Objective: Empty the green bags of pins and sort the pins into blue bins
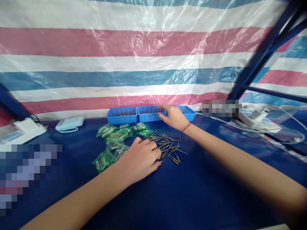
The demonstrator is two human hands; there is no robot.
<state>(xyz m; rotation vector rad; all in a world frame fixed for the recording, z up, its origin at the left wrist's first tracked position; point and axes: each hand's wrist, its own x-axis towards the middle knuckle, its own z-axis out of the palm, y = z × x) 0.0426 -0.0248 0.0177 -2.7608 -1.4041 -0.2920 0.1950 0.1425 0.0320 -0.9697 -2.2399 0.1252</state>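
Brass-coloured pop rivets with thin pins lie in a loose pile on the blue table. At the pile's left edge, my left hand has its fingers curled down and closed; what they hold, if anything, is hidden. A brassy end shows beside its thumb tip. My right hand hovers over the blue parts bins, thumb and fingers apart, with nothing visible in it. Small metal parts fill the bottom of the left blue bin. Some also lie in the middle blue bin, partly behind my right hand.
Several green-marked clear bags of small parts lie left of the pile. A light blue power bank sits at the back left. White cables and a power strip are at the right. A striped tarp hangs behind the table.
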